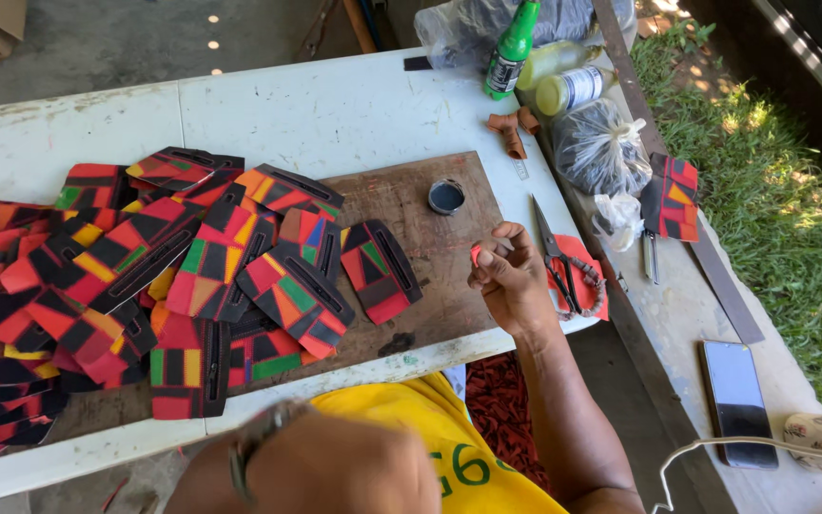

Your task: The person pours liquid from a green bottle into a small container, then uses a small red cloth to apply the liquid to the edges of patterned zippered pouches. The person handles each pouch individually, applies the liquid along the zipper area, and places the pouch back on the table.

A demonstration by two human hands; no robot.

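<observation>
- Up over the near right corner of the brown board point(430, 266), my right hand point(514, 281) was curled closed, the fingertips point(489, 255) pinching a small red piece point(476, 254) that showed only at its left edge.
- Just left of that piece lay the nearest patterned strap point(381, 269), red, green and black with a dark slot, at the right end of a big heap of such straps point(97, 276) spread across the board and the white table point(316, 109).
- Beyond my fingers sat a small round tin point(446, 196) with a dark inside.
- To the right, close by my knuckles, lay the scissors point(554, 257) on a red patch.
- My left hand point(354, 471) hung near and blurred, a watch on the wrist; I could not tell whether it held anything.
</observation>
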